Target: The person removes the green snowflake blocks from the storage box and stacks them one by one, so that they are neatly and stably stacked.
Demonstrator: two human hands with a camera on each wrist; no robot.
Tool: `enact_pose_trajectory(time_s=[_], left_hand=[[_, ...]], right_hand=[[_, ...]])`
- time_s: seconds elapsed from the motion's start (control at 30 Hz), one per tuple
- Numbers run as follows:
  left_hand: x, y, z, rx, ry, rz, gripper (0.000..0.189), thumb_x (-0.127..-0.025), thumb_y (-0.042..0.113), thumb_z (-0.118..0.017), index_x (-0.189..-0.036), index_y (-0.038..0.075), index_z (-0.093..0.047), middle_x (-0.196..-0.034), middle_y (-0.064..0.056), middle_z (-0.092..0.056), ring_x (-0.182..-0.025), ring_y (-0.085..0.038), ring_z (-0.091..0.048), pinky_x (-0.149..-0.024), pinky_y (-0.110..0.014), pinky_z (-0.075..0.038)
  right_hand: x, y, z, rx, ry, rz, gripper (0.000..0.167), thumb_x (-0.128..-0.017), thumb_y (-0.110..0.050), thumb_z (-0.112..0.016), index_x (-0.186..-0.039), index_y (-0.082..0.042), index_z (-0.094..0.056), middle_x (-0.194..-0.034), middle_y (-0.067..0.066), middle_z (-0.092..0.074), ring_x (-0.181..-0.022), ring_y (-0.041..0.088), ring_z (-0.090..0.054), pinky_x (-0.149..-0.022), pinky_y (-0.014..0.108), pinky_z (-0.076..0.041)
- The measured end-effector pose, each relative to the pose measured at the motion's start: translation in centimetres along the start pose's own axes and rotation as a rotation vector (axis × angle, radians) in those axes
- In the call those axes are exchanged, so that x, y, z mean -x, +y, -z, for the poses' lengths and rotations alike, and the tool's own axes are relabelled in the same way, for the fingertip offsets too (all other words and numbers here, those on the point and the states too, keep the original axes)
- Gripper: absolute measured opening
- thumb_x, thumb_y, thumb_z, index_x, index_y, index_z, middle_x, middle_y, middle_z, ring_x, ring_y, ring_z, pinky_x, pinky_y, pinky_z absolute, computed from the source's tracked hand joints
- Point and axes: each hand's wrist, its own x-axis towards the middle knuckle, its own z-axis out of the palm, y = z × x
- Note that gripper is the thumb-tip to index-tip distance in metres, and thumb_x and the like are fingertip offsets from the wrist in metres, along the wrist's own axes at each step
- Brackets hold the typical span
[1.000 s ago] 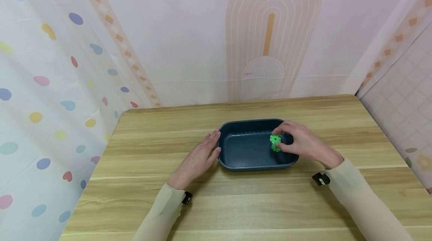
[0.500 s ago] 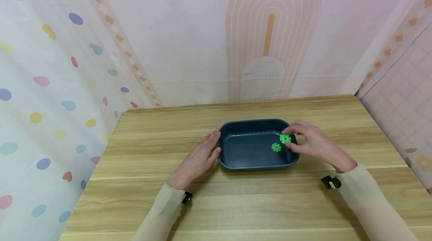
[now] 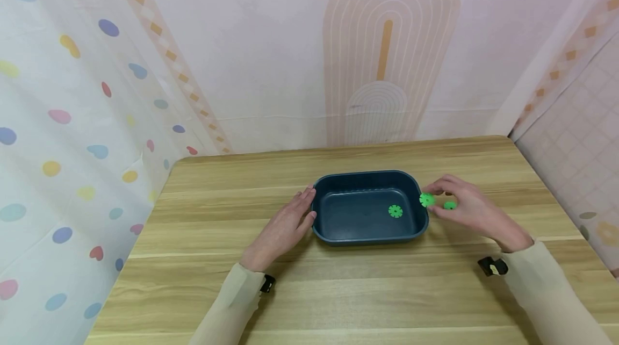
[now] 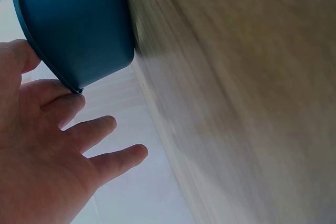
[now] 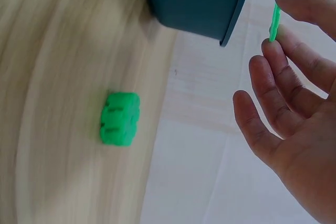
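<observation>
A dark blue oval-ended basin (image 3: 355, 218) stands on the wooden table. Inside it, towards the right, lies a green notched disc (image 3: 395, 211). My right hand (image 3: 476, 213) pinches another green disc (image 5: 275, 22) between thumb and fingertips, at the basin's right rim. On the table beyond that rim sits a short stack of green discs (image 5: 119, 119), partly hidden by the right hand in the head view. At the opposite end, my left hand (image 3: 282, 229) touches the basin's left rim with fingers loosely extended; the left wrist view has thumb and fingertips at the edge.
The wooden table (image 3: 338, 296) runs back to a patterned cloth (image 3: 271, 65) hanging behind it. More cloth hangs on the left and right sides. A black strap (image 3: 493, 266) shows beneath the right cuff, and a similar one (image 3: 267, 283) beneath the left.
My right hand has moved right with the pinched disc, from over the basin floor to its right rim. The stack on the table now shows. My left hand has stayed put.
</observation>
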Motion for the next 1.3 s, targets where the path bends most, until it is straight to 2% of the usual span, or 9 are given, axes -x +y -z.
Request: enact_pose_trajectory(time_s=[0.33, 0.9, 1.3], left_hand=[[0.0, -0.1, -0.1, -0.004, -0.006, -0.002, 0.058, -0.113, 0.033, -0.042, -0.163, 0.006, -0.030, -0.169, -0.011, -0.027, -0.154, -0.035, -0.027, -0.123, -0.052, -0.028], [0.0, 0.0, -0.1, -0.005, -0.002, 0.001, 0.058, -0.113, 0.031, -0.044, -0.162, 0.005, -0.030, -0.169, -0.009, -0.025, -0.154, -0.033, -0.028, -0.123, -0.051, -0.028], [0.0, 0.0, 0.0, -0.008, -0.003, 0.006, 0.058, -0.113, 0.032, -0.043, -0.162, 0.005, -0.030, -0.169, -0.008, -0.025, -0.154, -0.034, -0.028, -0.123, -0.050, -0.028]], right_hand=[[1.0, 1.3, 0.6, 0.022, 0.011, 0.000, 0.027, -0.086, -0.006, -0.084, -0.111, -0.008, -0.075, -0.109, 0.000, -0.068, -0.096, 0.026, -0.065, -0.078, 0.044, -0.057], [2.6, 4.3, 1.6, 0.031, -0.045, -0.095, 0.028, -0.087, -0.008, -0.084, -0.113, -0.004, -0.074, -0.109, 0.006, -0.068, -0.097, 0.029, -0.065, -0.079, 0.040, -0.057], [2.7, 5.1, 1.7, 0.029, -0.107, -0.138, 0.027, -0.089, -0.009, -0.082, -0.114, -0.003, -0.073, -0.110, 0.007, -0.068, -0.099, 0.027, -0.063, -0.082, 0.040, -0.056]])
